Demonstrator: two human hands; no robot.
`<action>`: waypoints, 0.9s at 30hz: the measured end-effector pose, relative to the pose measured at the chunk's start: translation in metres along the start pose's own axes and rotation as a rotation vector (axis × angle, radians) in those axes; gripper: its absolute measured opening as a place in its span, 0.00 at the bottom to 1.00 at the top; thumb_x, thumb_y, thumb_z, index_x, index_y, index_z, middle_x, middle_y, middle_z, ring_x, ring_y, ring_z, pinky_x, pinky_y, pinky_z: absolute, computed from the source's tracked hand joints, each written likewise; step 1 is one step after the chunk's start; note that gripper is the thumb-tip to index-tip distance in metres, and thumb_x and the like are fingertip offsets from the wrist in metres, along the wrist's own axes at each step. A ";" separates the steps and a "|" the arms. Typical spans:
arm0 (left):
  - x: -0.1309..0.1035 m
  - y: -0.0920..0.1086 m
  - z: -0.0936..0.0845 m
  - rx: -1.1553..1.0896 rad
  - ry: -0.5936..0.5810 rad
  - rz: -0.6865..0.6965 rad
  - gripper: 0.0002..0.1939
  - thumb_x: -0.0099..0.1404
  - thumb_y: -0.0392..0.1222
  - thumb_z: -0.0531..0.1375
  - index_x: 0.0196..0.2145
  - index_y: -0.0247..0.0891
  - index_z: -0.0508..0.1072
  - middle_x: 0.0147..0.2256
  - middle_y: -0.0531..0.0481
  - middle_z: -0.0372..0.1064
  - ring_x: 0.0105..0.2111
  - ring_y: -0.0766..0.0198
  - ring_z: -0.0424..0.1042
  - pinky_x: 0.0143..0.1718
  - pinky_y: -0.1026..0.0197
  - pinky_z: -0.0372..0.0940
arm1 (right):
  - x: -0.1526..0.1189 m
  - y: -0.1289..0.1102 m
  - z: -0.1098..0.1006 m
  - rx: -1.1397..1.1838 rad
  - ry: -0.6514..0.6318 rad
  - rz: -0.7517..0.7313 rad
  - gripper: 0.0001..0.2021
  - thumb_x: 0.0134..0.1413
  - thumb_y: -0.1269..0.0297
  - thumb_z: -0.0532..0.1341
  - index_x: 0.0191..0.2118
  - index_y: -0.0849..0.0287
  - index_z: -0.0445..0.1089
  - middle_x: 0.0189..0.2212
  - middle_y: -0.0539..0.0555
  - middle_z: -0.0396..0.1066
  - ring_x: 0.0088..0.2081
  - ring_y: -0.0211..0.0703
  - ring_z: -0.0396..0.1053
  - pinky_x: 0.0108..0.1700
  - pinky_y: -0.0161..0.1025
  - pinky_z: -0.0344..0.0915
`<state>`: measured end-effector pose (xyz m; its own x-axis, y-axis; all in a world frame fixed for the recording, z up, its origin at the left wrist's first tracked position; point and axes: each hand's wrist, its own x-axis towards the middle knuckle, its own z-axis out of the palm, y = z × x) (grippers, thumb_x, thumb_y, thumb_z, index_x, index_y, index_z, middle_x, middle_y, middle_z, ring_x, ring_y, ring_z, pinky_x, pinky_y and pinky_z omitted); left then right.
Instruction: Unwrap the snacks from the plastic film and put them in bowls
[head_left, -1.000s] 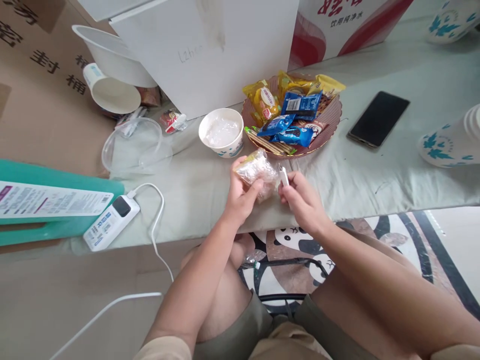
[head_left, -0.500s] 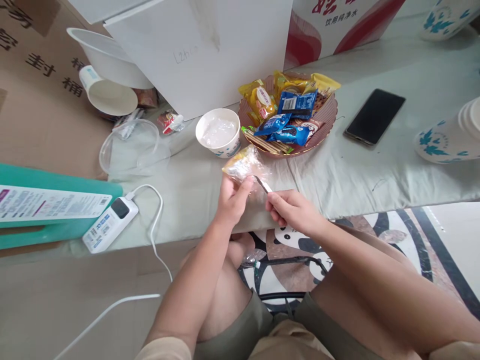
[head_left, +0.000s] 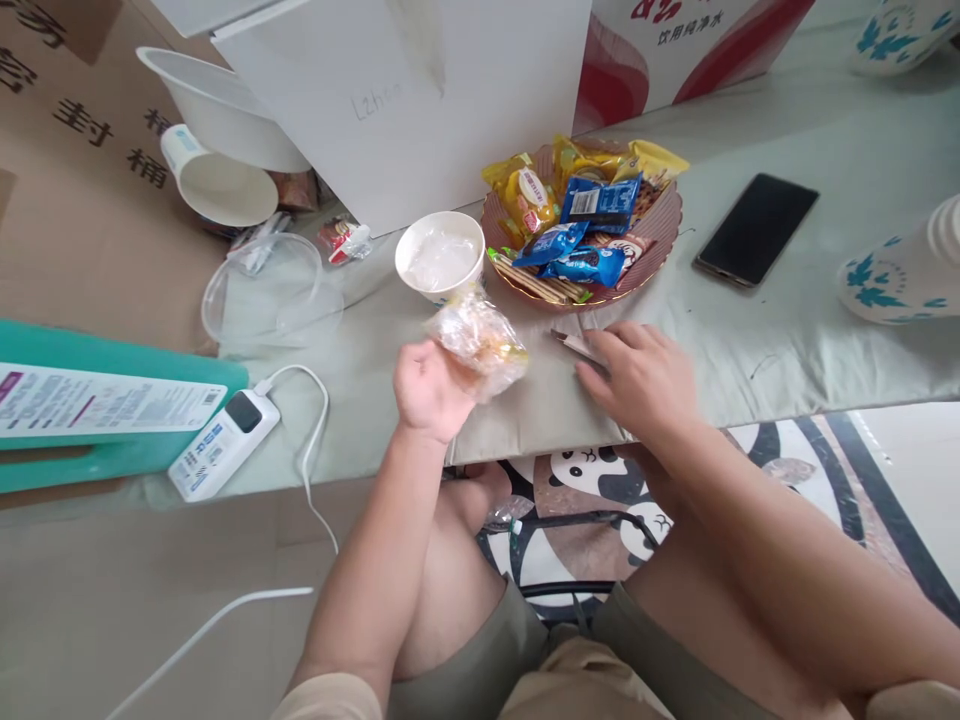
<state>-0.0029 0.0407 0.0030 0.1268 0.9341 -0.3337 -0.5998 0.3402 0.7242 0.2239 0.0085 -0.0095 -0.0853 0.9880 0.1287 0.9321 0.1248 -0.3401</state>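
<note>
In my left hand [head_left: 433,390], turned palm up, is a crinkled clear and yellow plastic snack packet [head_left: 484,345], held just in front of the paper cup [head_left: 474,226]. Its contents look orange-brown but are blurred. My right hand [head_left: 645,380] rests palm down on the cloth, thumb and fingers around the pale handle of a small knife [head_left: 576,346]. The knife's dark tip points left, toward the packet. Crumpled clear plastic [head_left: 441,260] fills the cup. Right behind the knife stands a pink scalloped bowl [head_left: 664,255] of yellow and blue snack packets and wrapped sticks.
A black phone [head_left: 757,230] and stacked paper cups [head_left: 892,275] lie to the right. On the left are a clear lid [head_left: 262,290], a white power bank [head_left: 223,445] with a cable and a green jug [head_left: 112,390]. White boxes [head_left: 420,100] stand behind.
My right hand has moved away from the packet to the right and lowered the knife to the cloth. My left hand has turned palm up with the packet, shifting slightly left.
</note>
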 end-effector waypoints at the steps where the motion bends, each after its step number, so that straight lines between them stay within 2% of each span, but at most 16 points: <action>1: -0.001 -0.003 0.001 0.034 -0.009 -0.033 0.23 0.54 0.43 0.64 0.49 0.41 0.74 0.40 0.49 0.78 0.43 0.55 0.78 0.47 0.52 0.72 | -0.001 -0.001 -0.001 0.065 0.046 -0.052 0.15 0.63 0.59 0.58 0.50 0.59 0.75 0.43 0.63 0.75 0.45 0.56 0.72 0.39 0.45 0.65; 4: -0.004 -0.015 0.006 0.159 -0.062 -0.128 0.26 0.51 0.33 0.66 0.49 0.43 0.73 0.39 0.53 0.77 0.37 0.61 0.77 0.41 0.59 0.71 | -0.007 -0.008 -0.004 0.337 0.155 -0.213 0.18 0.63 0.60 0.58 0.56 0.58 0.70 0.47 0.62 0.73 0.47 0.53 0.72 0.46 0.48 0.70; 7: -0.006 -0.025 0.008 0.239 -0.164 -0.207 0.23 0.56 0.40 0.70 0.50 0.42 0.74 0.39 0.51 0.77 0.35 0.61 0.77 0.38 0.60 0.69 | -0.009 -0.014 -0.005 0.498 0.168 -0.295 0.17 0.61 0.61 0.60 0.55 0.55 0.70 0.48 0.60 0.71 0.48 0.51 0.72 0.48 0.48 0.71; 10: -0.006 -0.026 0.006 0.311 -0.248 -0.268 0.19 0.58 0.45 0.71 0.45 0.38 0.77 0.35 0.49 0.76 0.31 0.63 0.74 0.34 0.62 0.67 | -0.007 -0.012 -0.007 0.566 0.122 -0.291 0.11 0.60 0.60 0.62 0.47 0.54 0.74 0.42 0.57 0.72 0.42 0.48 0.72 0.45 0.46 0.71; 13: -0.007 -0.019 0.002 0.341 -0.279 -0.329 0.18 0.57 0.45 0.72 0.44 0.36 0.79 0.34 0.48 0.76 0.29 0.65 0.73 0.31 0.64 0.66 | -0.004 -0.006 -0.014 0.610 0.081 -0.097 0.07 0.61 0.61 0.61 0.36 0.54 0.75 0.28 0.52 0.69 0.30 0.41 0.68 0.36 0.41 0.67; 16: -0.009 -0.012 -0.001 0.329 -0.359 -0.461 0.19 0.57 0.43 0.72 0.45 0.36 0.80 0.36 0.45 0.78 0.30 0.63 0.76 0.31 0.64 0.67 | -0.002 -0.003 -0.021 0.717 -0.034 0.201 0.09 0.62 0.58 0.60 0.36 0.56 0.72 0.18 0.47 0.63 0.21 0.37 0.62 0.27 0.37 0.61; 18: -0.009 -0.010 -0.002 0.326 -0.442 -0.561 0.18 0.55 0.43 0.72 0.43 0.35 0.81 0.36 0.43 0.79 0.31 0.61 0.77 0.32 0.63 0.69 | 0.000 -0.002 -0.022 0.856 -0.027 0.349 0.10 0.63 0.55 0.57 0.40 0.55 0.69 0.19 0.47 0.66 0.20 0.38 0.65 0.25 0.37 0.61; 19: -0.009 -0.011 -0.003 0.319 -0.462 -0.577 0.18 0.54 0.43 0.73 0.42 0.35 0.81 0.36 0.44 0.79 0.32 0.60 0.78 0.34 0.62 0.70 | 0.001 -0.002 -0.022 0.929 0.012 0.376 0.10 0.64 0.55 0.57 0.43 0.55 0.67 0.24 0.50 0.71 0.23 0.40 0.69 0.27 0.37 0.64; 21: -0.007 -0.014 -0.003 0.278 -0.420 -0.511 0.17 0.53 0.44 0.73 0.40 0.37 0.80 0.35 0.46 0.78 0.34 0.59 0.78 0.37 0.60 0.71 | 0.001 -0.003 -0.017 1.029 0.130 0.351 0.11 0.62 0.57 0.57 0.48 0.53 0.64 0.37 0.55 0.76 0.36 0.44 0.76 0.36 0.40 0.72; 23: -0.004 -0.020 -0.001 0.233 -0.317 -0.375 0.17 0.54 0.44 0.72 0.41 0.38 0.79 0.35 0.48 0.78 0.34 0.60 0.78 0.39 0.60 0.71 | -0.001 -0.006 -0.012 1.078 0.169 0.290 0.17 0.58 0.59 0.61 0.52 0.52 0.61 0.48 0.58 0.74 0.46 0.46 0.76 0.45 0.44 0.74; 25: -0.002 -0.026 0.004 0.223 -0.231 -0.250 0.17 0.56 0.43 0.70 0.43 0.40 0.77 0.36 0.50 0.77 0.34 0.62 0.78 0.39 0.60 0.71 | -0.004 -0.009 -0.005 1.145 0.054 0.234 0.23 0.54 0.59 0.64 0.55 0.54 0.60 0.51 0.60 0.72 0.47 0.47 0.76 0.48 0.46 0.75; 27: -0.002 -0.032 0.009 0.256 -0.197 -0.164 0.20 0.57 0.43 0.70 0.47 0.43 0.73 0.36 0.51 0.77 0.32 0.63 0.76 0.36 0.62 0.70 | -0.006 -0.014 0.000 1.204 -0.130 0.200 0.26 0.52 0.58 0.65 0.55 0.56 0.59 0.51 0.61 0.72 0.45 0.47 0.76 0.47 0.47 0.75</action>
<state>0.0230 0.0293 -0.0144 0.3695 0.8595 -0.3532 -0.3446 0.4797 0.8070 0.2114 0.0003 -0.0053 -0.0768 0.9925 -0.0952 0.0187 -0.0941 -0.9954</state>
